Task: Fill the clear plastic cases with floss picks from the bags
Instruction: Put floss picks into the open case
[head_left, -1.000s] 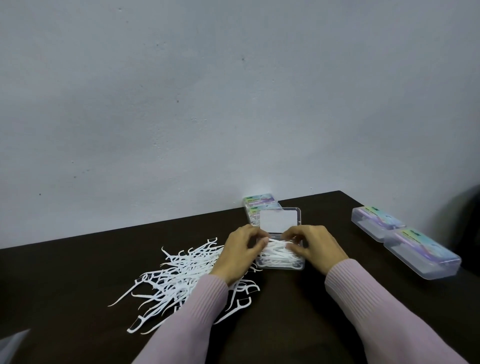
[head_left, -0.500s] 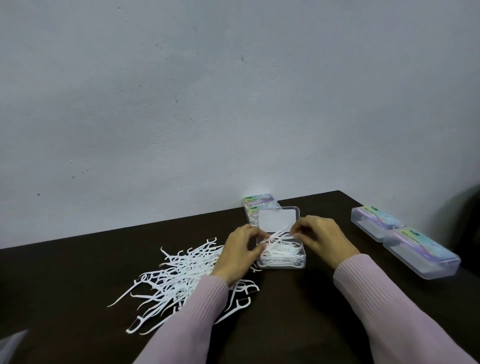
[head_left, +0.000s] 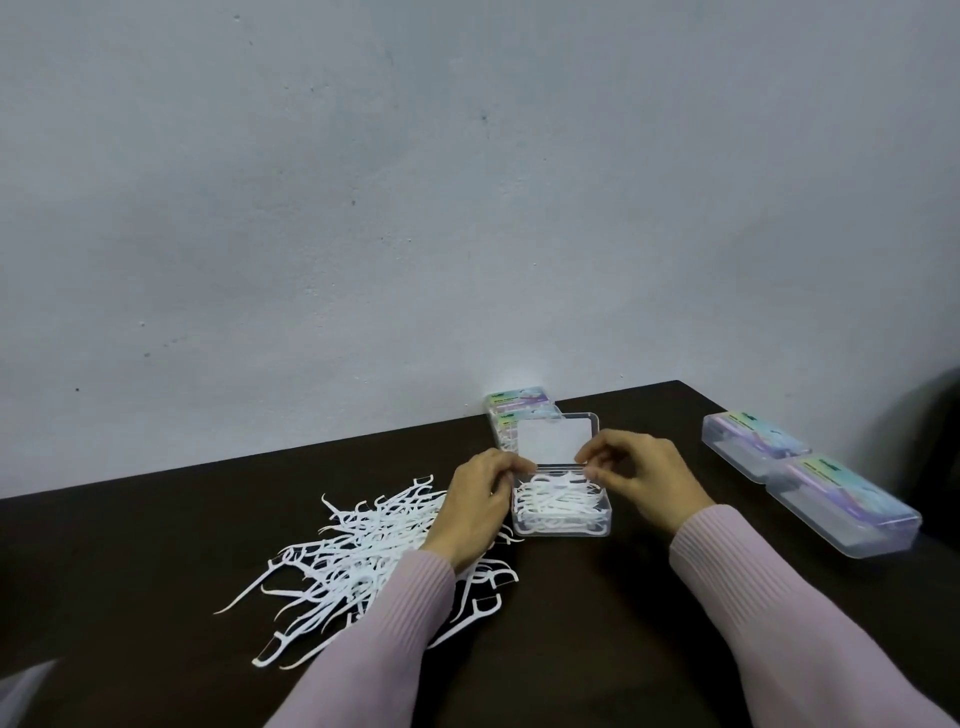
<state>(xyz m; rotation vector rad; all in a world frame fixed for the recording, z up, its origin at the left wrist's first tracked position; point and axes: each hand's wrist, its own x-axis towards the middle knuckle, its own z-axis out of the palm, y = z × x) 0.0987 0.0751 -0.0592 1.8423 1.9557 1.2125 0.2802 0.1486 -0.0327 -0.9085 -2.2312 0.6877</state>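
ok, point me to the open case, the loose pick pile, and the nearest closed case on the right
open case (head_left: 561, 529): head view, front wall of the tray.
loose pick pile (head_left: 363, 540): head view, middle of the heap on the table.
nearest closed case (head_left: 852, 519): head view, its labelled lid.

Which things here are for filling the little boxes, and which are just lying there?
For the job: open case, loose floss picks, left hand, right hand.
Just lying about: closed cases at right, cases by the wall.
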